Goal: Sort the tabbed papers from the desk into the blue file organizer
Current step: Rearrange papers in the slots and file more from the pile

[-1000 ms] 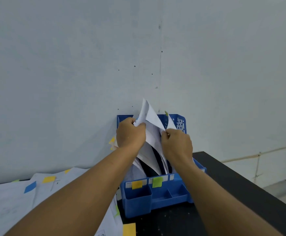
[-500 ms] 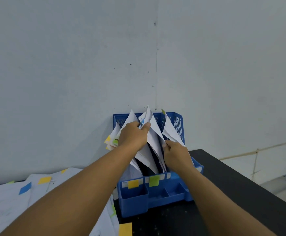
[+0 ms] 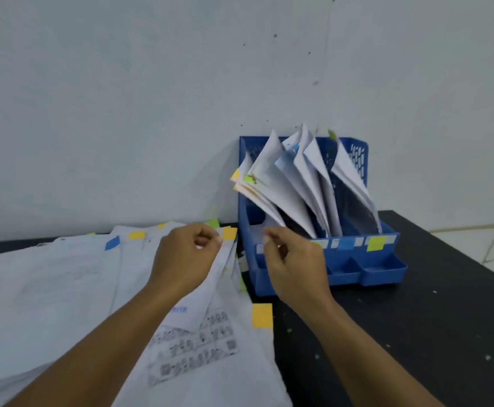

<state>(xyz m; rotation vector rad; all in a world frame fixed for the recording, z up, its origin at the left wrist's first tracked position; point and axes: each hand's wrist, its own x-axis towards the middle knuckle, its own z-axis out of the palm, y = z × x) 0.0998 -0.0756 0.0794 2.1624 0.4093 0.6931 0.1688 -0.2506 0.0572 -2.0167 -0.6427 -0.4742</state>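
Blue file organizer [image 3: 386, 261] standing at the back of the black desk [image 3: 416, 333], pushed up against the pale wall [image 3: 122, 98]. Stuffed with filed papers [image 3: 295, 183]: several white bundles standing in the upright slots, fanned out and leaning left, corners poking above the back panel. Yellow and green tabs [image 3: 244, 177] sticking off the leftmost bundle; one green tab [image 3: 332, 135] peeking over the top near the right. Low front trays of the organizer showing only bare blue plastic where visible. Coloured labels along the front rail: a blue one [image 3: 345, 243] in the middle, a green one [image 3: 376, 243] to the right.

Left of the organizer, loose papers [image 3: 49, 289] spread in an overlapping heap across the desk, carrying blue [image 3: 112, 242] and yellow [image 3: 136, 235] tabs along the far edge. One printed sheet [image 3: 196, 348] lying nearest, a yellow tab [image 3: 262, 315] jutting off its right edge onto the desk.

Left hand [image 3: 185, 259] over the heap, fingers curled, pinching the top edge of a sheet [image 3: 225, 259] with a yellow tab [image 3: 229, 233] at its corner, lifting it slightly. Right hand [image 3: 295, 265] hovering just in front of the organizer's left side, fingers loosely curled; nothing visibly held, though blur leaves the fingertips uncertain.
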